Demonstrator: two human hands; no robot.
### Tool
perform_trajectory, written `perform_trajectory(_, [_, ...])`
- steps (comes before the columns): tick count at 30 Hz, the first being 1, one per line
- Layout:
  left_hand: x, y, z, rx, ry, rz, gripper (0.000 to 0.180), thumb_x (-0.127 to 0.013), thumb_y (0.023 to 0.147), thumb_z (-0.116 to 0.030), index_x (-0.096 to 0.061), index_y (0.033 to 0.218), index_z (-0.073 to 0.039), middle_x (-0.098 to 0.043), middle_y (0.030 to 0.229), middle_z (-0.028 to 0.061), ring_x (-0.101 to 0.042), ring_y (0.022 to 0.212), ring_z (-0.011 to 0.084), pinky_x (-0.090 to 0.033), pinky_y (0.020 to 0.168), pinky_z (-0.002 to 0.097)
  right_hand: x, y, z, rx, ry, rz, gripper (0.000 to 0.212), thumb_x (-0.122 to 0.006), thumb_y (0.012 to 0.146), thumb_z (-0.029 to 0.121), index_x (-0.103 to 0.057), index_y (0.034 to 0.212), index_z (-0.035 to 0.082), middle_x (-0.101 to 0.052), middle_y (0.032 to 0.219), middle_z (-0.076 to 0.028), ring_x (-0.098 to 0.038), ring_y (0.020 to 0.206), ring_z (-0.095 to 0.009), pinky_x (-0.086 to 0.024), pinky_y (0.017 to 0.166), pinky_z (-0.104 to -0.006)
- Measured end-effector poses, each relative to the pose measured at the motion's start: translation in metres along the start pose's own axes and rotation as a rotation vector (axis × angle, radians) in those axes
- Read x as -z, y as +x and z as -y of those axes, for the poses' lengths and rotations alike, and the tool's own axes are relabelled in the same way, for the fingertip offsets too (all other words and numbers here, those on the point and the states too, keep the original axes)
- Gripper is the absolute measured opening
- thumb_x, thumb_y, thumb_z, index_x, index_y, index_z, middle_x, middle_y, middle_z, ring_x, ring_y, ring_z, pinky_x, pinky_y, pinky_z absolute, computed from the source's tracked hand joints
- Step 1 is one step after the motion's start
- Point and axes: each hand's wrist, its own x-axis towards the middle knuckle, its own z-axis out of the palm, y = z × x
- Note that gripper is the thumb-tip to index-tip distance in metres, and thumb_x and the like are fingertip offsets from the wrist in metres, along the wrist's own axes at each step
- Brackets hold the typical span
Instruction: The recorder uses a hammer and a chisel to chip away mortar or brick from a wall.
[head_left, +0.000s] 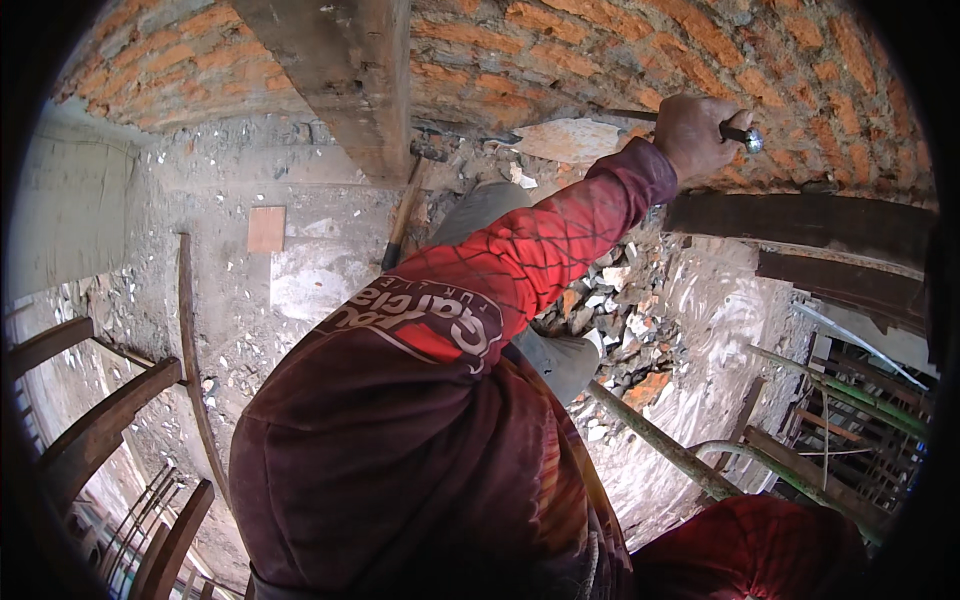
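Note:
My left hand (693, 137) is closed around a dark metal chisel (738, 132) beside the rough brick wall (630, 50). The chisel's shiny, blunt struck end sticks out to the right of my fist. To the left, its thin shaft runs along the wall; I cannot make out where its tip meets the bricks. My left arm, in a red and maroon sleeve, reaches across the middle of the view. At the lower right a red sleeve (760, 550) of my right arm shows, but my right hand is out of view.
A heavy wooden beam (350, 90) stands by the wall. Rubble (625, 320) lies around my grey-trousered legs. A wooden handle with a dark end (404, 215) rests nearby. Dark planks (800, 222) and a green pole (665, 445) are at right, timber pieces (110, 420) at left.

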Motion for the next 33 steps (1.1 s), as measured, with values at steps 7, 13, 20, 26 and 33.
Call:
perform_trajectory(7, [-0.006, -0.002, 0.015, -0.047, 0.031, 0.002, 0.019, -0.071, 0.080, -0.024, -0.068, 0.073, -0.007, -0.063, 0.062, 0.0136, -0.062, 0.055, 0.0305, -0.047, 0.053, 0.0398, -0.073, -0.128, -0.126, -0.889, -0.103, 0.402, 0.013, -0.056, 0.093, 0.004, -0.051, 0.104, 0.001, -0.050, 0.063, -0.004, -0.050, 0.048, -0.010, -0.043, 0.043, -0.0242])
perform_trajectory(13, [0.006, 0.001, 0.003, 0.085, 0.041, 0.078, 0.024, -0.071, 0.082, -0.029, -0.069, 0.074, -0.007, -0.062, 0.062, 0.0148, -0.062, 0.056, 0.0307, -0.047, 0.054, 0.0409, -0.035, -0.074, -0.021, -0.784, 0.029, 0.129, 0.022, -0.056, 0.092, 0.006, -0.048, 0.111, 0.000, -0.048, 0.062, -0.003, -0.045, 0.043, -0.010, -0.040, 0.039, -0.0230])
perform_trajectory(20, [0.004, 0.004, 0.005, 0.045, 0.004, 0.005, 0.021, -0.071, 0.080, -0.028, -0.070, 0.072, -0.009, -0.062, 0.063, 0.0152, -0.060, 0.055, 0.0339, -0.047, 0.053, 0.0424, -0.006, -0.003, 0.008, -0.051, 0.034, 0.005, 0.020, -0.056, 0.093, 0.007, -0.049, 0.111, 0.001, -0.050, 0.063, -0.003, -0.046, 0.044, -0.010, -0.041, 0.041, -0.0233])
perform_trajectory(26, [0.001, 0.006, 0.010, 0.027, 0.022, 0.020, 0.024, -0.070, 0.081, -0.031, -0.070, 0.073, -0.009, -0.063, 0.064, 0.0153, -0.062, 0.057, 0.0337, -0.048, 0.055, 0.0431, -0.069, -0.100, -0.104, -0.686, -0.104, 0.327, 0.019, -0.055, 0.093, 0.007, -0.050, 0.111, 0.002, -0.052, 0.065, -0.003, -0.047, 0.045, -0.011, -0.042, 0.042, -0.0235])
perform_trajectory(33, [0.004, 0.003, 0.002, 0.139, -0.043, 0.111, 0.023, -0.068, 0.083, -0.034, -0.072, 0.079, -0.012, -0.065, 0.067, 0.0138, -0.064, 0.060, 0.0323, -0.051, 0.059, 0.0418, -0.037, -0.098, -0.020, -0.991, 0.087, 0.198, 0.027, -0.057, 0.094, 0.010, -0.046, 0.117, 0.002, -0.043, 0.062, 0.001, -0.040, 0.042, -0.008, -0.040, 0.038, -0.0235])
